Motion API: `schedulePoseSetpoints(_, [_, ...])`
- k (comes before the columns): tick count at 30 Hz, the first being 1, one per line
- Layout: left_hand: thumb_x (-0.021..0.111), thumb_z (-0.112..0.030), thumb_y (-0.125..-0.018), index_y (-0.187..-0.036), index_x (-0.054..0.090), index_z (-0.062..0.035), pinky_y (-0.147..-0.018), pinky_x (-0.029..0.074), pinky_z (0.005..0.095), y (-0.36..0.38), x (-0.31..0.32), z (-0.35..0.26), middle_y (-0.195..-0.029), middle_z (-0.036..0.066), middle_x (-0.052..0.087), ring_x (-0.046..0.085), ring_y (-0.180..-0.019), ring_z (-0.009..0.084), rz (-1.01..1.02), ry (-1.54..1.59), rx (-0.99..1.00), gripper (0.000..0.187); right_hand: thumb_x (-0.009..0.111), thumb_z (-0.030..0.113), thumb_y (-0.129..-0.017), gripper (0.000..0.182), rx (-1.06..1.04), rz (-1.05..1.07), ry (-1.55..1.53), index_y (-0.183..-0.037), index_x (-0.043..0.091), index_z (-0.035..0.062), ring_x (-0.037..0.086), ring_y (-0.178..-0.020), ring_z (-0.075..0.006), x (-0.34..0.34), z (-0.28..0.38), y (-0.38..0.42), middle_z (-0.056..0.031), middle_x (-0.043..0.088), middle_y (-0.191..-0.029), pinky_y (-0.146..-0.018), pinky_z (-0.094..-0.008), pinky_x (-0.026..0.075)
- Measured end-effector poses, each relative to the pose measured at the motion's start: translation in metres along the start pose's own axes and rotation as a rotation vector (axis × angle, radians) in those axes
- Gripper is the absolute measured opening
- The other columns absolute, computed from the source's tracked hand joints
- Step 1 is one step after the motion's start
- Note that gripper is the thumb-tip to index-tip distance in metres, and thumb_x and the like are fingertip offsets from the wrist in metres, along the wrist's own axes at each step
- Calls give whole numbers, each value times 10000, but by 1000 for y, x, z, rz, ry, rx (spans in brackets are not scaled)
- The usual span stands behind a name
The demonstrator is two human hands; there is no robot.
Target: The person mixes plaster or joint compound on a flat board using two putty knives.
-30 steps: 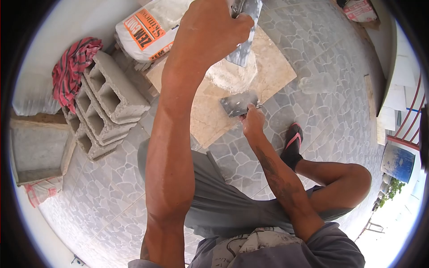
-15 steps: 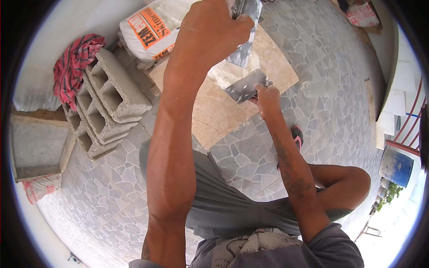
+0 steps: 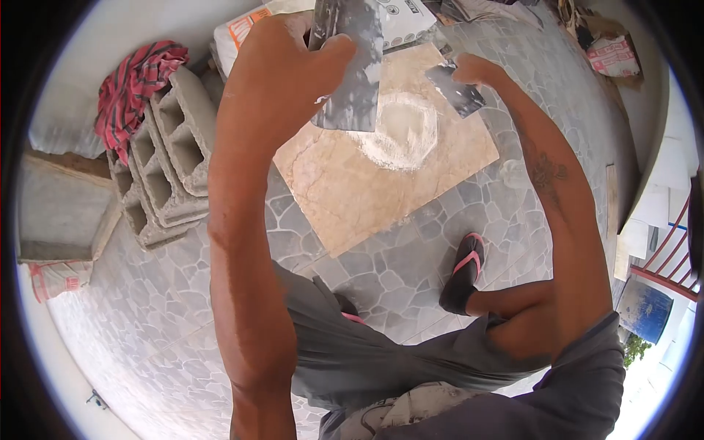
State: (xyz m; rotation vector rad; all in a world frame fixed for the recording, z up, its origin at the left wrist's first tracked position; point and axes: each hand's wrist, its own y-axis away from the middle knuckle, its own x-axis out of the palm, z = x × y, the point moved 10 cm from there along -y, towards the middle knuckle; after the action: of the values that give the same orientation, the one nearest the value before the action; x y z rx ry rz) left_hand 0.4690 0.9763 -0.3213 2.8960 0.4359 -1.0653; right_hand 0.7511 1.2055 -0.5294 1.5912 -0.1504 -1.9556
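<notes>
High in the view, my left hand is closed round a wide steel trowel, whose blade is smeared with white. My right hand grips a smaller putty knife, also spotted with white, over the far right part of a beige marble-look tile. On the tile lies a patch of whitish powder with a greyish middle. The trowel blade overlaps the left side of this patch in view. Most of the fingers of my left hand are hidden behind the trowel.
Stacked hollow concrete blocks stand at the left, a red striped cloth draped over them. A bag with an orange label is behind my left hand. My sandalled foot is close to the tile. A blue bucket stands far right.
My right hand has moved the putty knife away from the middle, up and to the right. My left hand with the trowel has shifted left, so the powder patch shows more fully.
</notes>
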Motion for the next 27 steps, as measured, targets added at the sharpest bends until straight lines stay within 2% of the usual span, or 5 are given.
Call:
schedulePoseSetpoints(3, [597,-280,-777,-777,619,54,-529,418,339,20,-10,-1,-516,59,506,484,-487,143,-53,-22,-88,335,606,122,-713,421,-10,64,-114,-1033,589,-152,627,-720,-319,21,-21,-34,-232,627,-831,-574,-480,523])
schedulePoseSetpoints(9, [628,-303,-825,-855,646,32,-560,371,294,55,-45,3,-590,7,479,412,-567,86,-225,-77,-277,336,651,118,-697,311,-197,213,-25,-887,632,-127,557,-649,-206,42,-8,-91,-167,620,-757,-541,-386,437])
schedulePoseSetpoints(16, [655,-244,-849,-832,634,3,-538,328,256,116,-42,-12,-618,-30,494,385,-572,51,-279,-96,-571,249,665,145,-738,329,-353,349,-66,-890,639,-146,590,-729,-211,64,26,-90,-204,656,-811,-669,-386,460])
schedulePoseSetpoints(23, [645,-190,-879,-955,662,18,-550,322,241,162,-50,-50,-645,-45,511,395,-594,44,-386,-181,-627,223,574,165,-822,410,-664,211,194,-1194,590,-8,638,-944,-429,52,81,-22,-294,652,-987,-835,-455,495])
schedulePoseSetpoints(27, [641,-156,-895,-1037,662,20,-570,334,216,191,-56,-81,-684,-31,553,433,-621,36,-393,-173,-687,227,575,170,-836,420,-674,201,234,-1207,578,-26,635,-973,-421,41,99,24,-298,648,-1006,-858,-449,487])
